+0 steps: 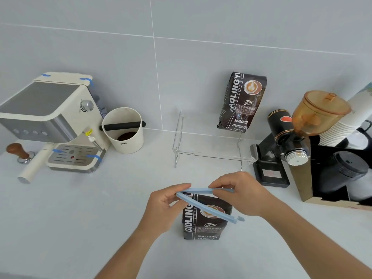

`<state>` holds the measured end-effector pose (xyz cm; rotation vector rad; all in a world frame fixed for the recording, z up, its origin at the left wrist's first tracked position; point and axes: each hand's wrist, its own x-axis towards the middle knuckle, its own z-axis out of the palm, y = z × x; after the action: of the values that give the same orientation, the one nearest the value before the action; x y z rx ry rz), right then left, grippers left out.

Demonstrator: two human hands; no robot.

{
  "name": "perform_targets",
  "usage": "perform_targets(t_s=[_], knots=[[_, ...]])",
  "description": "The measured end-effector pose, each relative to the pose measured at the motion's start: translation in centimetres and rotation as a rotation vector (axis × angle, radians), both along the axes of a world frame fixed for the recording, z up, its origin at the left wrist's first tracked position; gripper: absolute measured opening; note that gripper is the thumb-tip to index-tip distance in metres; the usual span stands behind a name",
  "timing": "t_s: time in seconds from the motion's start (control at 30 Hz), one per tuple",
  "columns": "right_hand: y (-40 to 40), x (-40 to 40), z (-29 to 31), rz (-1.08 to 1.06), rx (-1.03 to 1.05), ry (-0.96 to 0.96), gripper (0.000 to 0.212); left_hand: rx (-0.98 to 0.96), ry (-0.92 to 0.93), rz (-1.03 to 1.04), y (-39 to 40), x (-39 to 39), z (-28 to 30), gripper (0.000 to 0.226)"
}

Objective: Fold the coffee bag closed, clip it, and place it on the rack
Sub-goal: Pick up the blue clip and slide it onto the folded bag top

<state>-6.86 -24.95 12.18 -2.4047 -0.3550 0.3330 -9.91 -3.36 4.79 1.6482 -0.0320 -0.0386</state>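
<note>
The coffee bag (205, 220) stood upright near the front edge of the worktop (80, 208), its top folded over. Both hands gripped a pale blue clip (207, 204) above the fold: the left hand (161, 206) pinched its hinged end, the right hand (241, 193) pressed on the upper arm. The clip's two arms were spread apart in a V. Behind, toward the back edge, a clear rack (213, 146) carried a second coffee bag (242, 100) leaning against the wall.
</note>
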Motion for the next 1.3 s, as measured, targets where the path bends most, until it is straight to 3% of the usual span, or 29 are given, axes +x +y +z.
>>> perform_targets(t_s=[0.13, 0.27, 0.4, 0.63, 0.8, 1.3], knots=[[-0.1, -0.3, 0.3, 0.018, -0.012, 0.052, 0.018, -0.022, -0.012, 0.029, 0.0, 0.1, -0.4, 0.056], [-1.6, -1.3, 0.7, 0.084, -0.092, 0.131, 0.056, -0.003, -0.058, 0.019, -0.1, 0.3, -0.7, 0.047], [-3.1, -2.2, 0.2, 0.111, -0.094, 0.127, 0.078, -0.009, -0.167, 0.005, -0.1, 0.3, -0.7, 0.034], [-3.5, -2.7, -1.1, 0.003, 0.145, 0.093, 0.062, 0.006, -0.193, -0.048, 0.1, 0.4, -1.1, 0.032], [-3.3, -3.1, -2.4, -0.047, 0.2, 0.07, 0.057, 0.084, -0.209, -0.103, 0.5, 0.6, -0.8, 0.037], [-2.9, -2.8, -2.7, -0.033, 0.147, -0.156, 0.044, 0.065, 0.036, -0.087, 1.1, 1.0, 0.7, 0.046]])
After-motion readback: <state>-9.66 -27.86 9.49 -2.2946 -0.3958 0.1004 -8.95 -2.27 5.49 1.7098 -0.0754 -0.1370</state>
